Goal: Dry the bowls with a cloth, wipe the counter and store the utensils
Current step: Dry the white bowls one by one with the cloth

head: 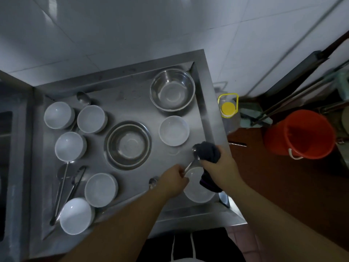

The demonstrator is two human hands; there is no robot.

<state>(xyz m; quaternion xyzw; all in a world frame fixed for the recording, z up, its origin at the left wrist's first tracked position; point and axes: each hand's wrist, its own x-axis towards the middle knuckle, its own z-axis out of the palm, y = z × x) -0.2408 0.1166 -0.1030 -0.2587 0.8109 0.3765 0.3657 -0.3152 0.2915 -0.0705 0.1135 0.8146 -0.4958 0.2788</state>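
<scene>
Near the counter's right edge my left hand pinches a spoon, its bowl half hidden by the cloth my right hand grips.

White ceramic bowls are seen at left, a dark cloth at centre right, an orange plastic bucket at right.

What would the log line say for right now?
step: drying spoon | left hand: holds handle | right hand: rubs dark cloth on it | white bowl below
</scene>
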